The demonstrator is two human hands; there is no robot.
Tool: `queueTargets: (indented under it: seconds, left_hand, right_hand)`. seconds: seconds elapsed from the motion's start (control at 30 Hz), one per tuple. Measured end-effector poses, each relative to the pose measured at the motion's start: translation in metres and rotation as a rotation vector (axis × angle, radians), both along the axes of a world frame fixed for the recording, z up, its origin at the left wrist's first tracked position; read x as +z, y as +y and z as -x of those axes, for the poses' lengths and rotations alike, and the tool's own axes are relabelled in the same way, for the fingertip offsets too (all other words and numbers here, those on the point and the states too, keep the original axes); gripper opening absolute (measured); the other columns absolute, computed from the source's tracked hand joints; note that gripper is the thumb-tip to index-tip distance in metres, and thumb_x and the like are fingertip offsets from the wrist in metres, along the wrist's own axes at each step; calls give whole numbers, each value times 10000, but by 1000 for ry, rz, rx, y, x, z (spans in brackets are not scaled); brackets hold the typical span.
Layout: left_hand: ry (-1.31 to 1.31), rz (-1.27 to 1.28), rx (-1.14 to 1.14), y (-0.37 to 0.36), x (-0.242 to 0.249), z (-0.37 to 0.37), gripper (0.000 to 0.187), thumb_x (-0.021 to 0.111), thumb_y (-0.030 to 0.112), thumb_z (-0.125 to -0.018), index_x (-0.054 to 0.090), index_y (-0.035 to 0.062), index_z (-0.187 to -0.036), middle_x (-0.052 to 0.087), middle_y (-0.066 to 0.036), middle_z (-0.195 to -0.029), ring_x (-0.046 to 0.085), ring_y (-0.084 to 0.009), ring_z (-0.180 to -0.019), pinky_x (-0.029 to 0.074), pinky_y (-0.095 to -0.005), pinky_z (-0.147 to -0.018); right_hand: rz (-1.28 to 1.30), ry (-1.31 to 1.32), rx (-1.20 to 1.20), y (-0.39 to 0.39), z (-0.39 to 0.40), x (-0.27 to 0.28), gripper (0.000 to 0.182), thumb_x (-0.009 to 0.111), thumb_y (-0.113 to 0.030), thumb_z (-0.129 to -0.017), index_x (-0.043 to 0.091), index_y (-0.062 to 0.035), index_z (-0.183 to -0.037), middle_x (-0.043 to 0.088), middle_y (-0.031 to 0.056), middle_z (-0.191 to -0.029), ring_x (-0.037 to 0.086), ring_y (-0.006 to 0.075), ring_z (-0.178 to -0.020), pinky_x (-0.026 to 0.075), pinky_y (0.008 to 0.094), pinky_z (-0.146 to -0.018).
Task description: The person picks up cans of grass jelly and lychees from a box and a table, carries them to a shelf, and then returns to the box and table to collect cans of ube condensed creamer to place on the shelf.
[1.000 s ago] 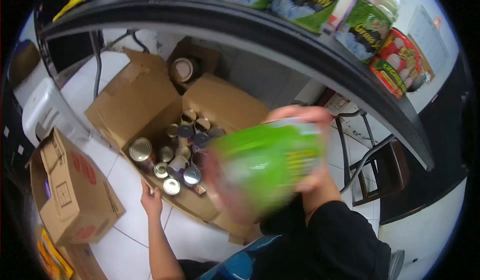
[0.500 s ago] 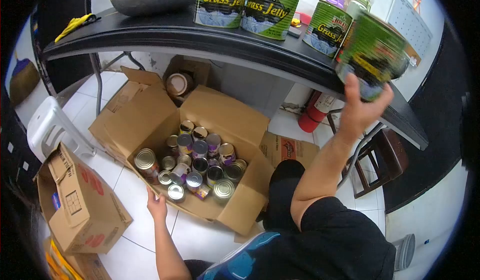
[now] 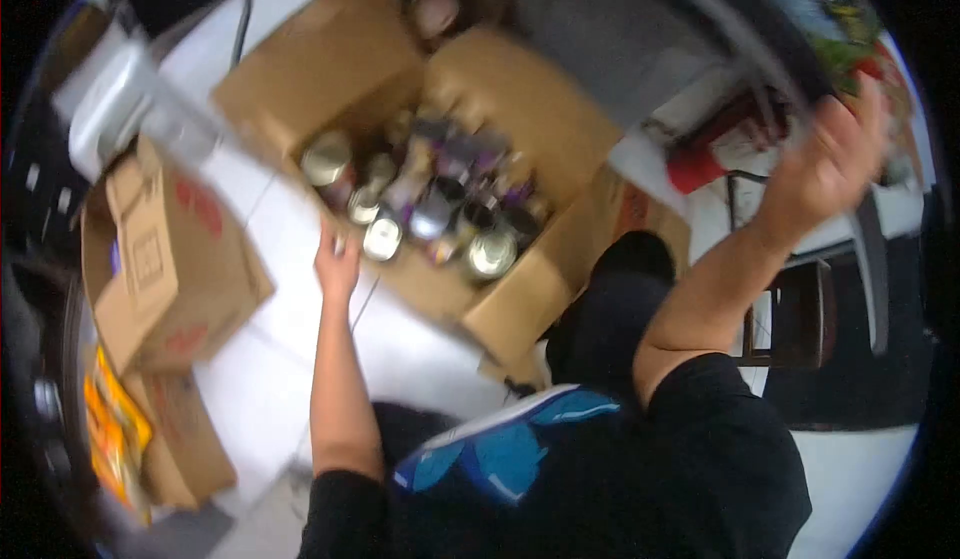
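Observation:
My left hand is closed on the front left rim of a big open cardboard box. Inside the box stand several tin cans, blurred by the camera's motion. My right hand is raised at the table edge on the right, its fingers stretched out and slightly smeared, with nothing visible in them. Just beyond those fingers, on the table, shows part of a large green grass jelly can, cut off by the dark rim of the view.
Left of the big box are a second carton and a white plastic stool. A yellow-orange packet lies on another carton. A red fire extinguisher and a brown wooden chair are under the table's right side.
The green grass jelly can has left my right hand, which now shows stretched fingers at the table's edge. My view has tilted down and swung. My left hand stays at the box rim.

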State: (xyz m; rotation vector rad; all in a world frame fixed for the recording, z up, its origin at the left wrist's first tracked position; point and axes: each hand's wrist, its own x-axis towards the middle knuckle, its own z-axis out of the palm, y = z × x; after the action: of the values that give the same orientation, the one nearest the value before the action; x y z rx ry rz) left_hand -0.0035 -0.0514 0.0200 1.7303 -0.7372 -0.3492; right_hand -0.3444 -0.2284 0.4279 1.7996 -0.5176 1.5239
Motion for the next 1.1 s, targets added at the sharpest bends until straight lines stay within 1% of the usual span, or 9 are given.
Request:
queueTargets:
  seconds: [0.03,0.13,0.27,0.33,0.5,0.63,0.73,0.93,1.1]
  left_hand:
    - [58,9,19,0,-7,-2,669,617,112,-824,318,-14,-1409,491,-200,-1339,580,-237,-1108,482,-308,-895]
    - [20,-85,61,3,-5,-4,687,617,161,-819,313,19,-1419,556,-215,-1259,665,-245,-965,518,-289,-792]
    - [126,-19,57,1,-1,0,709,614,139,-820,278,19,-1432,557,-195,-1267,657,-230,-978,517,-286,-807]
    - [145,2,61,-2,-3,0,714,613,131,-820,268,21,-1436,558,-188,-1269,654,-226,-982,516,-284,-810]
    - [139,-18,75,-4,-4,-1,715,618,155,-825,271,37,-1439,556,-181,-1274,651,-245,-995,513,-288,-824]
    - [108,-96,110,-3,-6,1,723,637,253,-802,321,71,-1427,613,-195,-1177,667,-272,-948,508,-309,-823]
    - [98,-226,127,-4,6,4,741,644,332,-777,355,84,-1413,649,-222,-1061,669,-302,-895,507,-328,-823]
    - [89,-289,114,-2,11,4,773,624,360,-778,311,102,-1436,627,-246,-1090,607,-378,-1024,477,-387,-909]
    - [84,-396,112,0,24,6,780,636,394,-769,340,99,-1428,682,-194,-964,679,-261,-832,516,-331,-796]
  right_hand:
    - [46,-40,320,6,-21,-20,505,485,-404,-940,530,28,-1198,538,191,-1199,540,316,-1091,410,388,-948]
    - [-189,275,560,22,-55,-88,274,535,-159,-888,579,26,-1085,588,191,-1096,569,283,-1047,439,380,-908]
    - [-1649,636,260,-28,-100,-223,388,620,-209,-835,564,-26,-1173,629,186,-1104,608,325,-1023,468,382,-893]
    - [-1549,966,273,-67,-98,-291,449,644,-287,-816,562,-38,-1182,592,205,-1173,578,333,-1086,460,397,-911]
    - [-1495,1137,90,-91,-103,-363,682,730,-419,-699,513,-73,-1244,578,219,-1156,554,355,-1091,439,421,-926]
    - [-1394,1430,-57,-29,-115,-314,822,780,-456,-621,454,-134,-1302,535,226,-1159,520,379,-1111,427,467,-935]
    - [-1349,1609,-100,10,-110,-330,807,806,-337,-601,448,-171,-1305,460,174,-1217,410,351,-1216,369,478,-987]
    - [-1315,1535,31,-19,-98,-348,816,816,-263,-553,461,-160,-1280,501,147,-1129,474,335,-1132,380,460,-943]
    - [-1521,1436,260,-36,-92,-338,804,810,-127,-515,485,-121,-1250,495,140,-1150,485,333,-1117,374,398,-987]
